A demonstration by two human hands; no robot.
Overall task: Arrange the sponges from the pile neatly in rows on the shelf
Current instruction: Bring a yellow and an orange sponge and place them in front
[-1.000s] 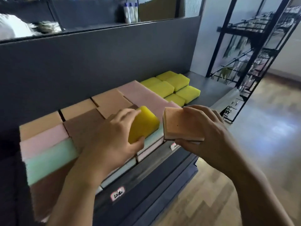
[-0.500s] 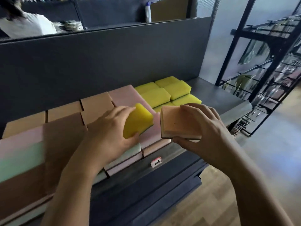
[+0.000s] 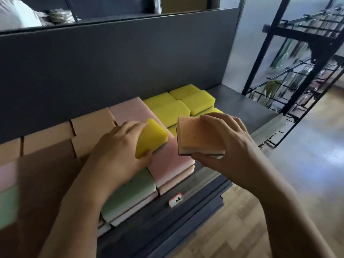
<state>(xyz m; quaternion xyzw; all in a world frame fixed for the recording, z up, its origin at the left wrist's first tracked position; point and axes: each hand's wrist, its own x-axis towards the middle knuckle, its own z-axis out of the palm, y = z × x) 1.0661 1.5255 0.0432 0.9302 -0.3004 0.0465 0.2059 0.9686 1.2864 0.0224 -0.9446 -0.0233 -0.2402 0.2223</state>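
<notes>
The left grip (image 3: 119, 151) grasps a yellow sponge (image 3: 151, 139), thumb under its near corner and fingers over the far edge. It holds the sponge tilted just above the pink sponges (image 3: 167, 159) near the front of the shelf (image 3: 242, 107). The right grip (image 3: 229, 146) is wrapped round an orange sponge (image 3: 195, 138), thumb below and fingers curled over the top. The sponge shows a paler layer and a dark layer underneath, and it hangs in the air above the shelf's near edge.

The step in hand looks like setting each sponge with its own colour. The yellow group (image 3: 178, 108) lies just right of and beyond the pink sponges, with bare shelf further right, so the yellow sponge probably belongs there. It should be levelled first, then lowered flush against a neighbour's edge instead of dropped askew.

The orange rows (image 3: 89, 123) run along the back panel at far left. Reaching them with the right grip means crossing the left arm, so placing one sponge at a time seems wiser. Sponges give easily, so a light squeeze is enough, and the stacked fronts should not be brushed.
</notes>
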